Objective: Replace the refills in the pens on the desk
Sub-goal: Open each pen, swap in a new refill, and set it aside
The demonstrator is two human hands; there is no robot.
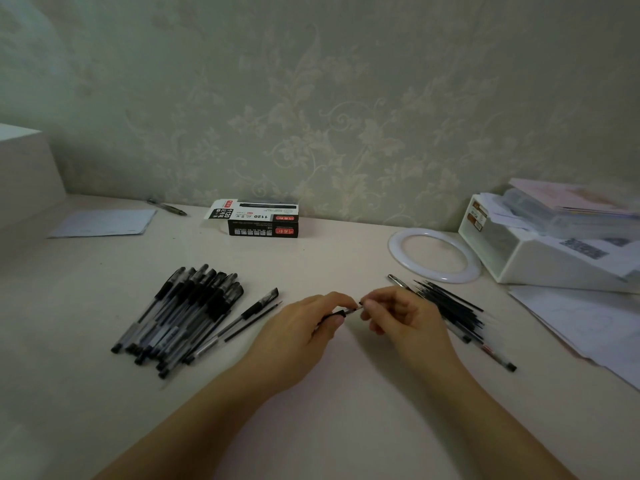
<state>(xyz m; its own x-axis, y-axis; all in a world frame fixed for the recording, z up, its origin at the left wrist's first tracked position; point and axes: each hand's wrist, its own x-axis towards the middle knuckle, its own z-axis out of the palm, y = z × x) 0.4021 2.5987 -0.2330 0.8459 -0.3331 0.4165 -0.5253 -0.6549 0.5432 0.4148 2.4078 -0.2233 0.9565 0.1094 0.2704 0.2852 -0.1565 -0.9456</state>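
- Two hands close together above the desk (346, 393): left hand (304, 327) gripping a pen (341, 312), right hand (398, 313) pinching its tip.
- Light, stiff, slippery; best gripped by the rubber sleeve.

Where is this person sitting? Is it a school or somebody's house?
Most likely a desk at home, not a school. Flowery wallpaper covers the wall behind it, a white organiser stuffed with papers sits on the right, and a heap of black pens lies on the left.
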